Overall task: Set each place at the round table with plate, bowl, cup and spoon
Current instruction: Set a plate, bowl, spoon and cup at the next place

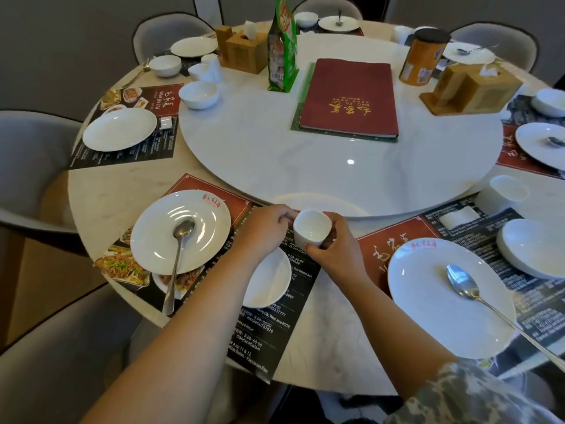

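**tablefan22:** ok so where's the cup at? And is there any room around it?

**plate_nerd:** Both hands have it. The right hand curls round its side and base, and the left hand pinches the rim from the other side. It's held over the near placemat, just in front of the lazy susan edge. It's tight there: a bowl sits right below the cup, under the left wrist, and a plate lies left of the cup with a spoon lying in it, handle poking over the rim toward the desk edge. A strip of bare marble shows right of the cup, before the next plate.

**tablefan22:** any writing you can read?

**plate_nerd:** The red menu book beyond the cup says "MAO JIA CAI" in gold, upside down from here. The near placemat has small white lines like "West Java 40173". The plates have a red logo, too small to read.

**tablefan22:** anything in the cup?

**plate_nerd:** Nope, it looks empty, and so does the bowl.
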`<state>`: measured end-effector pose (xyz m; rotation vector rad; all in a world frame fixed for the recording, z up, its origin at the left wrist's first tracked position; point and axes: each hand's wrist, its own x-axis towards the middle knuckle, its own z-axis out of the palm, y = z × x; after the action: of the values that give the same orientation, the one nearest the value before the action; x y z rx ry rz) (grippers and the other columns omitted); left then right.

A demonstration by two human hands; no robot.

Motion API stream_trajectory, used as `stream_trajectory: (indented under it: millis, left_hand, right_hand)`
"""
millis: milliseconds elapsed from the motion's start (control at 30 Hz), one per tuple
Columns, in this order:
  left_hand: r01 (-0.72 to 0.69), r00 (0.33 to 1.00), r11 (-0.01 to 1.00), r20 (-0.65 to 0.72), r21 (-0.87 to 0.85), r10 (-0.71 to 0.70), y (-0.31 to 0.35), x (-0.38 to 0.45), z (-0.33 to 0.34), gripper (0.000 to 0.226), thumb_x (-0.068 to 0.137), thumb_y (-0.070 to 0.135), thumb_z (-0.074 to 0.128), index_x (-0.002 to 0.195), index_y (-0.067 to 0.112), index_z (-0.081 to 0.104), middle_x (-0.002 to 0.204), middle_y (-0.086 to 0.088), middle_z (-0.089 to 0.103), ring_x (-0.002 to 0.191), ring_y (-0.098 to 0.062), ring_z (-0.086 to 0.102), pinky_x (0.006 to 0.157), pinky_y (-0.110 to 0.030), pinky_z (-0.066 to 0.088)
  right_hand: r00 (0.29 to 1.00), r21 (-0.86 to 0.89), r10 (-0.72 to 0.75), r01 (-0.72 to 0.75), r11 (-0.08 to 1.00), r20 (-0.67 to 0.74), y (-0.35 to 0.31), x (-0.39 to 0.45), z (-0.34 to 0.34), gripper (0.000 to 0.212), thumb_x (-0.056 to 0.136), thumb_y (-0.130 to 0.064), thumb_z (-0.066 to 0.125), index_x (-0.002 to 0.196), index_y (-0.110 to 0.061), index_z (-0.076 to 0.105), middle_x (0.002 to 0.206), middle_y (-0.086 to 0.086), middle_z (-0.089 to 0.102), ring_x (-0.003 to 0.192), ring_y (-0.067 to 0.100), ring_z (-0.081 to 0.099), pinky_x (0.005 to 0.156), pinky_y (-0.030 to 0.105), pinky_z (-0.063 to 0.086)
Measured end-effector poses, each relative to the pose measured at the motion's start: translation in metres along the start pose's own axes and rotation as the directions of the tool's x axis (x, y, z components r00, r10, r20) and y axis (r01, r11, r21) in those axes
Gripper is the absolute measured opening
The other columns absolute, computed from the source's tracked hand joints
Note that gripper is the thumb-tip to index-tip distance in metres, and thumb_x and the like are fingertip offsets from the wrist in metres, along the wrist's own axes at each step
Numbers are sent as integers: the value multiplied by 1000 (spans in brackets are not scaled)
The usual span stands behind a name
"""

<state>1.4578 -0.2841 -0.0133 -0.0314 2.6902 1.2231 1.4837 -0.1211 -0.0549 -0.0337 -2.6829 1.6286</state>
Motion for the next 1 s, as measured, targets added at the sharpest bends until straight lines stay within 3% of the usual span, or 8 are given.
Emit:
stream_trajectory:
  millis: [200,400,467,533,600,733,833,1000]
  left_hand:
    - [-1,1000,999,3,49,1,-6,0,3,36,91,9,41,106,24,70,107,9,72,98,-12,65,88,-41,53]
    - [-25,999,1000,22,-9,26,-12,-5,-2,43,92,7,40,114,29,68,108,10,71,102,-7,62,89,-31,50]
    - [-34,999,998,-9,-48,34,-15,-10,-10,41,93,6,41,115,29,67,108,9,70,102,-7,61,83,-23,46]
    - [-63,997,993,-47,-95,59,-22,-18,-22,38,93,5,43,116,27,66,107,9,70,100,-5,60,77,-17,43]
    - [-92,994,988,-71,-126,84,-32,-31,-35,35,94,8,45,116,26,65,108,10,69,97,-3,59,73,-14,42]
    - [-162,986,976,-74,-144,153,-67,-59,-60,30,95,16,49,116,29,65,116,12,66,104,-4,59,83,-21,46]
    - [-224,974,969,-57,-107,219,-97,-79,-81,24,94,21,51,112,31,65,118,14,62,103,-2,58,87,-23,47]
    - [-248,968,965,-63,-82,244,-132,-103,-119,29,91,13,53,113,28,64,110,10,58,98,-7,59,87,-25,48]
  right_hand:
    - [999,1,29,-29,1000,16,5,-2,5,61,73,-21,79,120,-33,43,111,-11,57,103,9,58,71,11,44]
    - [998,-107,-16,9,994,-62,1,-12,10,79,73,-22,79,141,-23,38,134,1,50,126,17,45,100,33,45]
    - [987,-148,-66,44,988,-146,-8,-21,11,77,75,-23,78,142,-19,40,135,4,48,124,16,42,99,24,40]
    - [965,-161,-112,74,984,-238,-21,-31,13,66,78,-20,75,137,-17,46,128,3,51,116,9,44,91,3,32]
    - [945,-175,-141,91,980,-296,-34,-45,21,54,81,-18,72,131,-18,51,124,0,54,112,7,46,85,-3,29]
    - [941,-142,-96,52,989,-324,-61,-77,56,40,84,-12,67,122,-21,58,124,-1,57,109,9,51,83,5,36]
    - [943,-113,-76,41,993,-325,-82,-101,92,34,85,-13,64,117,-23,61,123,-5,60,112,13,53,92,24,43]
    - [939,-84,0,-31,996,-344,-116,-133,141,27,88,-15,63,114,-21,64,111,-16,56,105,1,47,90,15,32]
